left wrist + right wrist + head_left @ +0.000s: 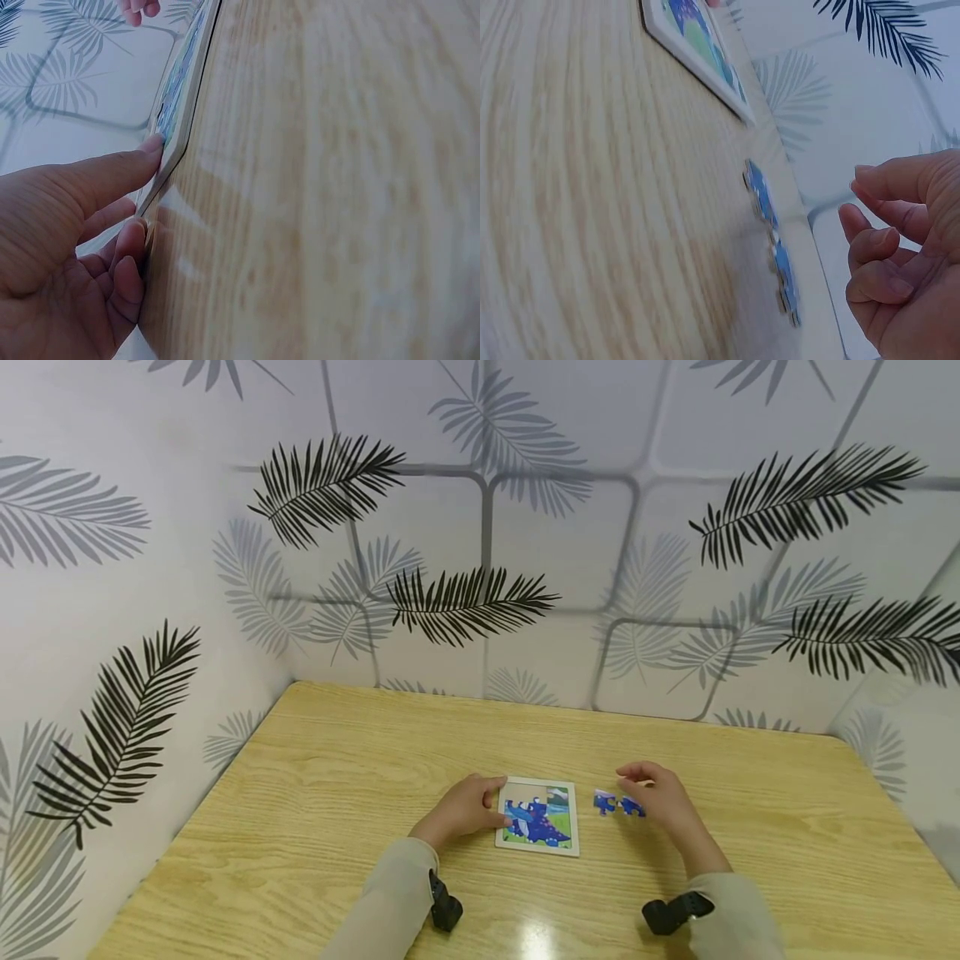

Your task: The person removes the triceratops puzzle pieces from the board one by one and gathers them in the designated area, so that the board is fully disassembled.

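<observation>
A square jigsaw puzzle (537, 820) in a white frame lies on the table, its picture a blue dinosaur. Bare tan backing shows along its upper part. My left hand (467, 810) holds the puzzle's left edge; in the left wrist view the thumb (142, 159) presses on the frame's rim and the other fingers curl beside it. Right of the frame lie two loose blue jigsaw pieces, one nearer the frame (603, 802) and one farther right (632, 807). Above and beside them hovers my right hand (660, 797), fingers loosely bent, with nothing between thumb and forefinger.
The wooden table (360, 752) spreads wide around the puzzle. Behind and to the left stand walls (540, 543) covered with a leaf pattern. A black wrist camera is strapped over each light sleeve (397, 893).
</observation>
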`<state>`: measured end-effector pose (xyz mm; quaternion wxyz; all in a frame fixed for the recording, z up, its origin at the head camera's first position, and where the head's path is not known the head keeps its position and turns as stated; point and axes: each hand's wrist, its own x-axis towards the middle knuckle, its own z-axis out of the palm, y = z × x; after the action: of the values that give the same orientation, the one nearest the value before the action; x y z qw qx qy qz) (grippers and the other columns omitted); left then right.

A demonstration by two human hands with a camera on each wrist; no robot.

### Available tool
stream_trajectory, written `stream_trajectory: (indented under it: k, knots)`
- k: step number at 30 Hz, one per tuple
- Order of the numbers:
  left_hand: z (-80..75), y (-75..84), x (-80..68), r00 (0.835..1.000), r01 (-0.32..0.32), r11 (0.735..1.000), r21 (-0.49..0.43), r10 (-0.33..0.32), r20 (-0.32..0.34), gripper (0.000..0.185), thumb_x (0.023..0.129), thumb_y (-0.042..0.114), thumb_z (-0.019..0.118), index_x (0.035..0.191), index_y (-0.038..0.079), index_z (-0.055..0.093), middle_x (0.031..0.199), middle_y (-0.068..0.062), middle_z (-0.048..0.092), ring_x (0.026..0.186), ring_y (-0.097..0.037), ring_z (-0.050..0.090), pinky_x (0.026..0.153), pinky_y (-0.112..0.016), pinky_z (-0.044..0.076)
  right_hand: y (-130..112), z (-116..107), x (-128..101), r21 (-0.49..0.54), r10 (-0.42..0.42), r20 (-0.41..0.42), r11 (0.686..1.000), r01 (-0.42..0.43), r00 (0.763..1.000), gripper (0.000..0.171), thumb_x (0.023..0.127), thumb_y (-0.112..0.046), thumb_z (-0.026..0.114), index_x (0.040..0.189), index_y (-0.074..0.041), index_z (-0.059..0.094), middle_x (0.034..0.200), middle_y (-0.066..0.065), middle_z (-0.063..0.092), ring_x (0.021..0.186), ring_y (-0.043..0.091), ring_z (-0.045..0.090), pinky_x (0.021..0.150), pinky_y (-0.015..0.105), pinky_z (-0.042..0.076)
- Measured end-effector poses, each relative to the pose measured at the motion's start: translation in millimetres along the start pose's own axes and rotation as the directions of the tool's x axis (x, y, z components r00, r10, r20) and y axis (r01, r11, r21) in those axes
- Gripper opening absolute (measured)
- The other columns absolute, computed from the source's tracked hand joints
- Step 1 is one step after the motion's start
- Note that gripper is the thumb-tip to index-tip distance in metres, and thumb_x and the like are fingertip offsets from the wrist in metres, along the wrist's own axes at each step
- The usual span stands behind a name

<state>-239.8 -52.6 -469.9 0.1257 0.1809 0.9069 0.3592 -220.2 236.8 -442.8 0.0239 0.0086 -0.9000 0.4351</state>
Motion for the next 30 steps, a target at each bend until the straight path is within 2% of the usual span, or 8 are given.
stream_trajectory:
  k: [9,16,26,30]
  knots:
    - [-1.3,1.5,-0.5,1.0,0.013,1.0,-0.004,-0.013,0.007,0.068,0.074,0.026,0.074,0.134,0.012,0.045,0.071,0.0,0.038,0.064,-0.013,0.035,0.059,-0.027,0.031,-10,22,5,-0.013,0.008,0.036,1.0,-0.008,0.999,0.02,0.087,-0.01,0.057,0.104,0.001,0.061,0.094,0.01,0.057,0.087,0.022,0.05,0.076,0.034,0.039]
    - [-2.8,3.2,-0.3,1.0,0.012,1.0,0.008,-0.012,0.016,0.067,0.075,0.027,0.073,0.134,0.013,0.045,0.069,0.0,0.038,0.064,-0.013,0.035,0.06,-0.026,0.031,-14,41,7,-0.015,0.028,0.098,1.0,-0.027,0.995,0.02,0.085,-0.015,0.062,0.102,-0.004,0.061,0.091,0.008,0.057,0.076,0.019,0.05,0.062,0.028,0.041]
    - [-4.5,5.2,-2.1,1.0,-0.01,1.0,0.017,0.009,0.01,0.067,0.075,0.026,0.073,0.134,0.01,0.045,0.069,-0.001,0.037,0.062,-0.013,0.033,0.056,-0.025,0.029,-24,58,9,-0.032,0.055,0.154,0.998,-0.051,0.986,0.021,0.082,-0.013,0.065,0.103,-0.008,0.061,0.09,0.006,0.053,0.082,0.02,0.048,0.065,0.029,0.04]
    - [-4.0,4.2,-1.4,1.0,-0.006,1.0,0.027,0.006,0.01,0.067,0.075,0.027,0.073,0.134,0.011,0.045,0.069,-0.001,0.037,0.063,-0.013,0.034,0.056,-0.025,0.029,-27,63,9,-0.056,0.042,0.155,0.998,-0.034,0.987,0.023,0.081,-0.009,0.066,0.103,-0.007,0.06,0.088,0.007,0.05,0.082,0.021,0.046,0.066,0.029,0.039]
